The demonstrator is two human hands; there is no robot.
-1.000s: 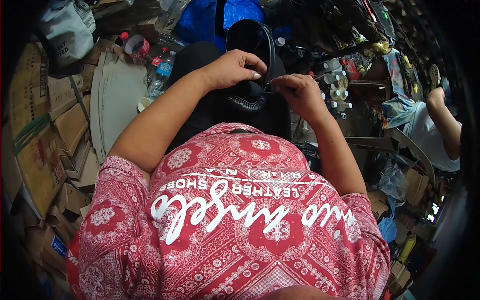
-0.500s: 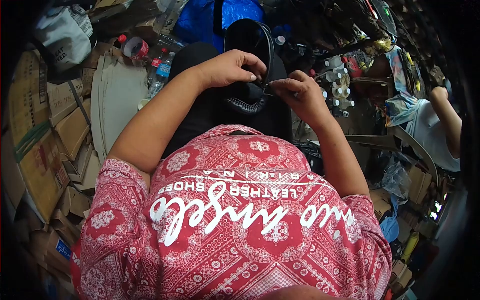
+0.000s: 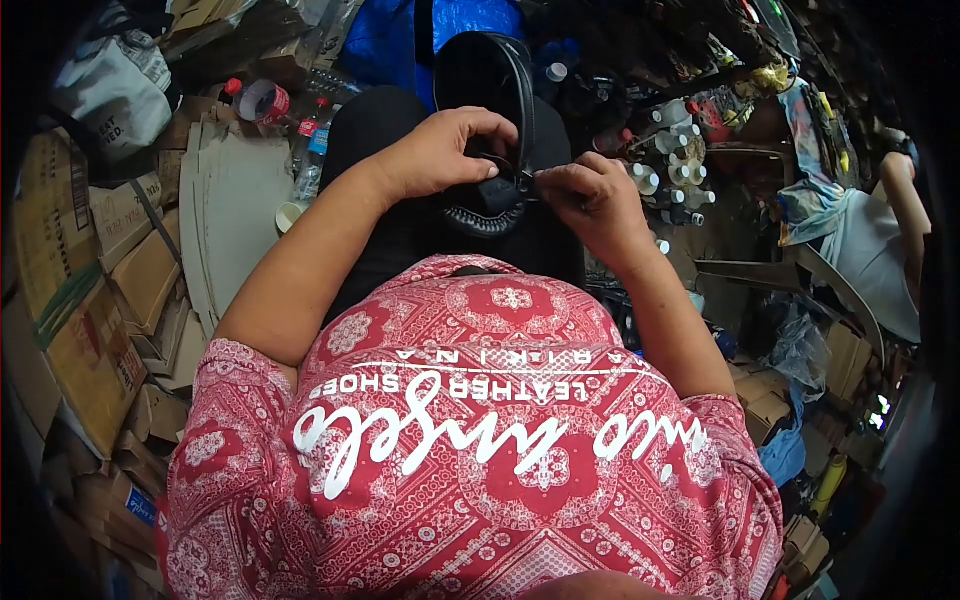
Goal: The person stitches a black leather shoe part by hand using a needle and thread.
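A black shoe-like item (image 3: 487,217) with a stitched, ridged edge rests on my lap, its long dark part standing up away from me. My left hand (image 3: 455,150) is bent over its opening, thumb and fingers curled on the dark material. On the other side, my right hand (image 3: 592,198) is pinched close to the item's side, fingertips near a small shiny spot. What the right fingertips hold is too small to make out.
Flattened cardboard (image 3: 228,215) and plastic bottles (image 3: 312,150) lie at the left. A blue bag (image 3: 385,42) is beyond my knees. Several small bottles (image 3: 685,172) stand at the right. Another person's arm (image 3: 903,215) shows at the far right.
My right hand has shifted slightly down, its fingers drawn closer together. My left hand and the black item have moved slightly left in view.
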